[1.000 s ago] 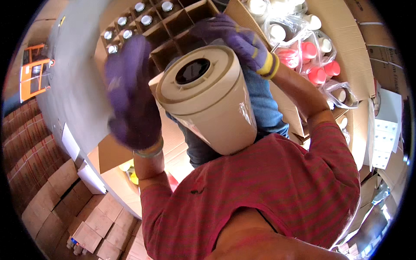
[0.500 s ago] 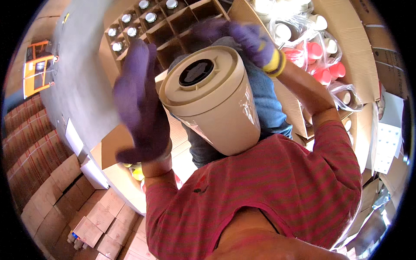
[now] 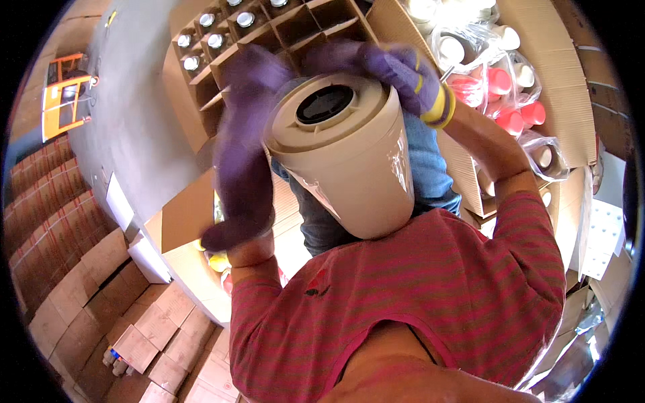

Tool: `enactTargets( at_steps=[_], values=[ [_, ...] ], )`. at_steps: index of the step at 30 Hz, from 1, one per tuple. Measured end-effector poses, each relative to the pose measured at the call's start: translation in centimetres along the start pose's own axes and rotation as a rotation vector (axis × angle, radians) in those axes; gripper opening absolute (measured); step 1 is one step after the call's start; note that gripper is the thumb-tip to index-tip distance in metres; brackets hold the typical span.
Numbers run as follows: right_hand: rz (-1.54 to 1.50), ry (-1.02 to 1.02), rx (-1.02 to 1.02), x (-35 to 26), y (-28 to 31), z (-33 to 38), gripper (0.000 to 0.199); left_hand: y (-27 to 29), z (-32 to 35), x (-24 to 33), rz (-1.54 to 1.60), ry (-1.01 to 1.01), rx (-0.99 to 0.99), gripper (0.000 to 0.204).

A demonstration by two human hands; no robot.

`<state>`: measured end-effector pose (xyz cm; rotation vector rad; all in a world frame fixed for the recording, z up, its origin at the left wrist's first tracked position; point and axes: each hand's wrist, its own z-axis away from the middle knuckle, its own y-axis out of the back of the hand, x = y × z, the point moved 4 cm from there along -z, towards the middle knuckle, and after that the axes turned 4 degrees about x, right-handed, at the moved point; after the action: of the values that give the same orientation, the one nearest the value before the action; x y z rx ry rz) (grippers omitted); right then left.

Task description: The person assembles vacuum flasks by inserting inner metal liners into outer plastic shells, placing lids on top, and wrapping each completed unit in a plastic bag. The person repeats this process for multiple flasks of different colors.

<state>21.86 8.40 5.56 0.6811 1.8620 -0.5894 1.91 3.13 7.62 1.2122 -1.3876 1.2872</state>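
Cream plastic bucket [image 3: 356, 185] rests against your striped shirt [image 3: 416, 282], just toward twelve o'clock from centre, black-centred lid [image 3: 292, 136] uppermost. From the left: stacked cartons [image 3: 60, 215] at nine o'clock carry red print too small to read; an orange metal frame [image 3: 65, 104] stands at ten; silver-capped bottles [image 3: 216, 41] fill some cells of a divided carton [image 3: 180, 94] at eleven. Your gloved left hand [image 3: 245, 134] blurs beside the bucket; your gloved right hand [image 3: 402, 75] is at its far rim. I cannot tell whether either grasps. At two, bagged red-capped bottles [image 3: 510, 122] sit in an open carton [image 3: 557, 80].
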Motion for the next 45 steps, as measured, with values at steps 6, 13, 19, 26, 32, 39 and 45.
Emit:
enactTargets(
  at_steps=[6,13,19,26,32,39,45],
  values=[
    [-0.085,-0.111,0.018,-0.7,-0.5,0.5,0.042,-2.1,-0.6,-0.8,-0.089,0.087,0.207,0.047],
    [0.05,0.2,-0.022,-0.2,0.2,0.0,0.043,3.3,0.4,-3.4,-0.234,-0.147,-0.197,0.068],
    [0.295,0.322,-0.075,-1.0,-1.3,0.3,0.04,1.3,1.6,-3.3,-0.1,-0.102,-0.109,0.066],
    [1.069,-0.696,0.015,9.2,12.4,4.7,0.059,0.3,3.3,-2.7,-0.199,-0.369,0.136,0.033],
    [1.58,-0.906,-0.305,16.1,16.8,14.1,0.064,-1.2,3.7,-2.2,0.029,-0.353,0.138,0.022],
    [1.85,-0.223,-0.434,6.4,15.3,7.7,0.04,-3.4,4.8,0.8,-0.153,-0.501,-0.076,0.019],
    [0.716,0.051,-0.234,-10.0,5.1,-0.7,0.021,-4.6,4.6,1.6,-0.142,-0.637,-0.308,0.048]
  ],
)
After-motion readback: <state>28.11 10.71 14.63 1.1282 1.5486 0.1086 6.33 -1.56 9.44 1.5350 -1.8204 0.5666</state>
